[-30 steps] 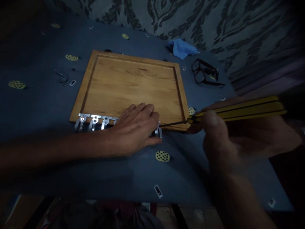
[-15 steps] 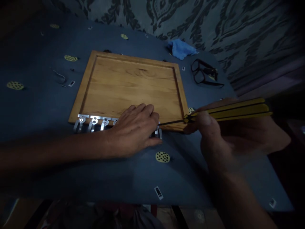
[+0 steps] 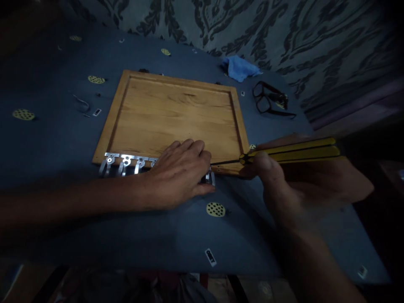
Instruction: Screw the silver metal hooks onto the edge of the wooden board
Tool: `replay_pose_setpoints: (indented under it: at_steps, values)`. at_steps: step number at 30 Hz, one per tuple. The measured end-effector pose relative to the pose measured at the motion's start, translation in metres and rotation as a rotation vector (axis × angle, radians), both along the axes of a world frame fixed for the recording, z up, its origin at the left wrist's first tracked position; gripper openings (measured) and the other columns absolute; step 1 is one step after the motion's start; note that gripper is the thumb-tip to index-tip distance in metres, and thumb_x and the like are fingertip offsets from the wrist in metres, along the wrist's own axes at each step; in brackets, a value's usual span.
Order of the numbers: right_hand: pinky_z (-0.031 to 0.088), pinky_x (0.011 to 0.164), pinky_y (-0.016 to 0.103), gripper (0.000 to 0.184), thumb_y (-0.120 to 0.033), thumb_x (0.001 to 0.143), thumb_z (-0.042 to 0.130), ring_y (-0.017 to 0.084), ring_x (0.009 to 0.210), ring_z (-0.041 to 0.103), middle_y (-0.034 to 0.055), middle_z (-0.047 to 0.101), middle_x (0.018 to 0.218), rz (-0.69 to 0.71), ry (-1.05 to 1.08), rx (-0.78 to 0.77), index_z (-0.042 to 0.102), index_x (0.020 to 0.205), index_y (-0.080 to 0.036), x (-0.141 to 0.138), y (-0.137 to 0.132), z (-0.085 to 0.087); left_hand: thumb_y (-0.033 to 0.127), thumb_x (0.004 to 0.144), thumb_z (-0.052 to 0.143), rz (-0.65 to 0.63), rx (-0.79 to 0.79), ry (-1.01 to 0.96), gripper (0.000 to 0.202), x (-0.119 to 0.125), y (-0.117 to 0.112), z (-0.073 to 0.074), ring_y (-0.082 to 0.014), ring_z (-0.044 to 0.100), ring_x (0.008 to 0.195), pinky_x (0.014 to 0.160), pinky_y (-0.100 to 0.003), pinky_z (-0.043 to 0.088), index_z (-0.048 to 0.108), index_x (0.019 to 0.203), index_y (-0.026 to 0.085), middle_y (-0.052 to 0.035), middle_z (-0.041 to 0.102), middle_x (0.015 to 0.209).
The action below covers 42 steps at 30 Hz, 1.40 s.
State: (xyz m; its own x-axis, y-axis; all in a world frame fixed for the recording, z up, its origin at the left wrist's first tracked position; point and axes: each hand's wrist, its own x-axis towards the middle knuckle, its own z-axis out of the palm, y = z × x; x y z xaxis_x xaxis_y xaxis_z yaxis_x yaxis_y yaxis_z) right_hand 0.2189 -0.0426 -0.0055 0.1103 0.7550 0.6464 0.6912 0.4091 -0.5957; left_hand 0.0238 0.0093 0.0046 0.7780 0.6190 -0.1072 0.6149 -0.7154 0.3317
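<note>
A framed wooden board [image 3: 179,109] lies flat, with a shiny metal hook rail [image 3: 126,160] along its near edge. Screw heads show on the left part of the rail. My left hand [image 3: 183,172] is closed over the rail's right part, fingers bent together on top and thumb below the board's edge; it hides the middle hooks. In my right hand [image 3: 290,181] is a screwdriver [image 3: 303,150] with a yellow and black handle, held nearly level. Its thin shaft points left, and the tip meets the rail's right end beside my left fingers, where the contact is partly hidden.
Black-framed glasses [image 3: 268,101] lie right of the board, and a crumpled blue cloth [image 3: 240,68] is behind them. A thin curved piece [image 3: 81,102] lies to the left. The blue patterned tablecloth [image 3: 142,235] ends at the front; a patterned curtain or wall [image 3: 233,25] stands behind.
My right hand and the screwdriver have shifted slightly left, and the handle has turned a little. My left hand stays in place on the rail. The whole view has moved slightly.
</note>
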Motion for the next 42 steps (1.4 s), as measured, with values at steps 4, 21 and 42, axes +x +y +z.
replay_pose_setpoints:
  at_steps: [4,21,42]
  values:
    - [0.055,0.056,0.031,0.013,-0.039,0.090,0.076,0.016,0.065,0.071,-0.0015,0.074,0.082,0.070,0.009,-0.051,0.074,0.093,-0.027,0.003,0.000,-0.001,0.047,0.095,0.071,0.006,-0.001,0.000,0.036,0.001,0.000,0.001,-0.0267,0.057,0.103,0.088,-0.037,0.046,0.063,0.104,0.013,-0.0105,0.060,0.109]
    - [0.052,0.050,0.034,0.018,-0.024,0.081,0.084,0.018,0.056,0.064,-0.0030,0.071,0.071,0.013,0.174,-0.006,0.068,0.074,-0.026,-0.014,0.002,-0.001,0.047,0.095,0.071,0.014,-0.009,-0.011,0.036,0.000,0.000,0.001,-0.0273,0.058,0.104,0.091,-0.039,0.047,0.064,0.105,0.013,-0.0104,0.060,0.109]
    - [0.057,0.045,0.029,0.012,-0.031,0.091,0.076,0.012,0.049,0.065,0.0015,0.080,0.093,0.259,0.366,-0.107,0.080,0.102,-0.028,-0.003,0.002,0.010,0.048,0.095,0.070,0.010,0.014,-0.009,0.037,-0.001,0.000,-0.002,-0.0263,0.057,0.102,0.090,-0.038,0.048,0.063,0.104,0.013,-0.0088,0.059,0.107]
